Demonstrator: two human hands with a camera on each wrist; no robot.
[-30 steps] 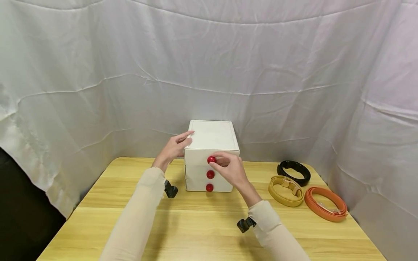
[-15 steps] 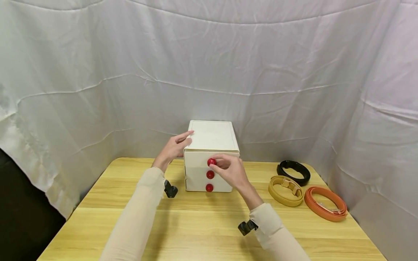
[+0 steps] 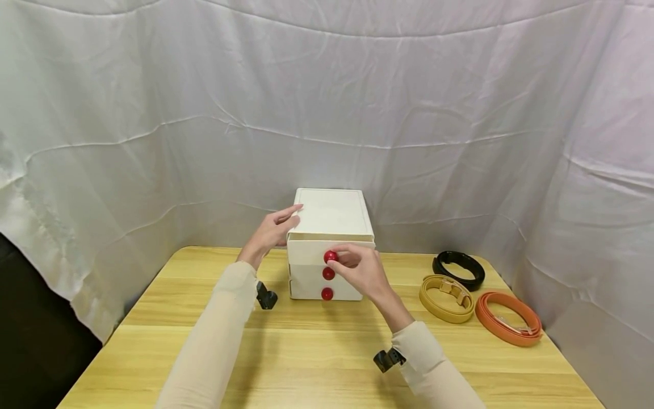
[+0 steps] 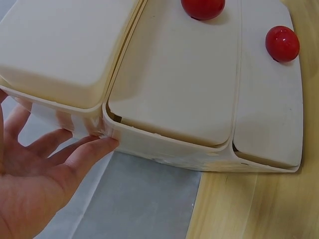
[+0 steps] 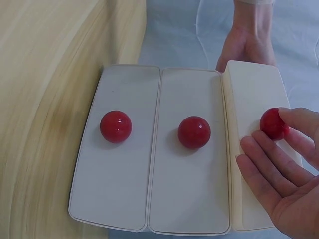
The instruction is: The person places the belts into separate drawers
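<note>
A white three-drawer cabinet stands at the far middle of the desk. The right hand pinches the red knob of the top drawer, thumb and fingertips curled round the ball; that drawer juts slightly out past the two below it. The left hand rests with relaxed, nearly straight fingers against the cabinet's left top corner, holding nothing.

The right wrist view shows all three drawer fronts side by side, the middle knob and bottom knob untouched. The left wrist view shows the gap beside the drawn top drawer, hidden from the head camera. Only the head view shows three coiled belts at the right: black belt, mustard belt, orange belt. No writing is readable anywhere.
</note>
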